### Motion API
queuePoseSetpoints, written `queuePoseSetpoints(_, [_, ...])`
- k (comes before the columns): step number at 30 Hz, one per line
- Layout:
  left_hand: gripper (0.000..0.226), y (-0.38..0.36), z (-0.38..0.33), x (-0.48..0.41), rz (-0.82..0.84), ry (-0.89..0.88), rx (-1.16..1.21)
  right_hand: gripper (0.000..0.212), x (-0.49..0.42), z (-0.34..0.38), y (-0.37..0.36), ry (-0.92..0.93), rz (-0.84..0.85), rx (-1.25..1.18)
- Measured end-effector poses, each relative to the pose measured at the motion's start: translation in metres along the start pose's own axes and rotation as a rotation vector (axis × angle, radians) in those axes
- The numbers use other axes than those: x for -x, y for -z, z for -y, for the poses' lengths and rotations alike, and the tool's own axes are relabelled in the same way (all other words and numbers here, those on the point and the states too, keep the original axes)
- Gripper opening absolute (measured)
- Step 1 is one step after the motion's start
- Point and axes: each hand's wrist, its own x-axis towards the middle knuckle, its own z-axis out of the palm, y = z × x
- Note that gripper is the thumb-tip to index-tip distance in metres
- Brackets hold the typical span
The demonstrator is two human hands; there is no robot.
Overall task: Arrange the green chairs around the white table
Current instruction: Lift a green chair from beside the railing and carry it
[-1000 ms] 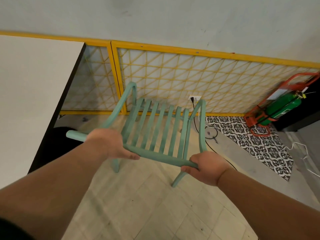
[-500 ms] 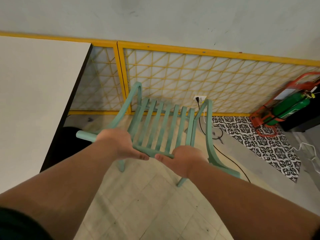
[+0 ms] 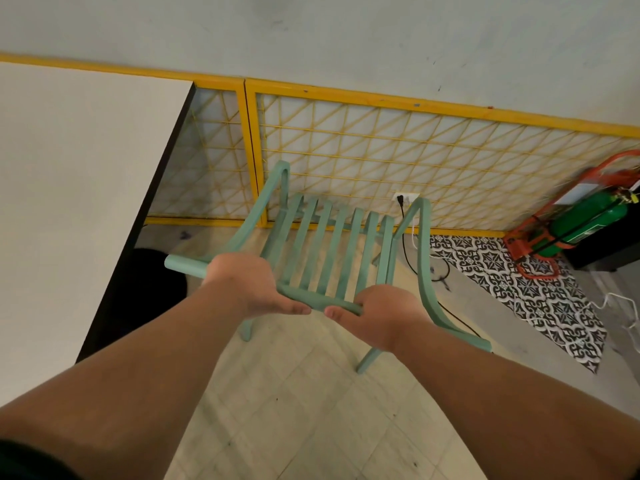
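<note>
- Green chair (image 3: 332, 251): in front of you, over the tiled floor (image 3: 304, 410). Its slats run away from you toward the yellow lattice fence (image 3: 381, 150).
- Whether its legs touch the floor, you cannot tell from this view.
- Left grip (image 3: 249, 282): fingers curled over the chair's near rail at its left end, thumb tucked underneath. The left arm tube's end sticks out just past your wrist.
- Right grip (image 3: 384, 313): curled round the same rail at its right end, thumb pointing toward the left grip. The thumbs sit near each other but apart.
- The right arm tube curves down outside your right wrist.
- White counter (image 3: 69, 202): to the left of the chair, near it but not touching. A black object (image 3: 152, 282) sits in the shadow under its edge.
- Behind the chair: a wall socket (image 3: 407, 197) with a black cable (image 3: 405, 237) trailing to the floor.
- Far right: a patterned mat (image 3: 540, 289), and a green cylinder (image 3: 588, 223) leaning in a red stand (image 3: 526, 244).
</note>
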Motion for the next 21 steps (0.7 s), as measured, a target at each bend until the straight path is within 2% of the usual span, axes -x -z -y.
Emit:
queuePoseSetpoints(8, [0.101, -0.003, -0.022, 0.012, -0.037, 0.075, 0.119, 0.089, 0.001, -0.02, 0.007, 0.052, 0.003, 0.097])
queuePoseSetpoints(21, [0.099, -0.014, -0.097, 0.045, 0.038, 0.199, 0.174, 0.079, 0.006, -0.077, 0.022, 0.061, 0.071, 0.278])
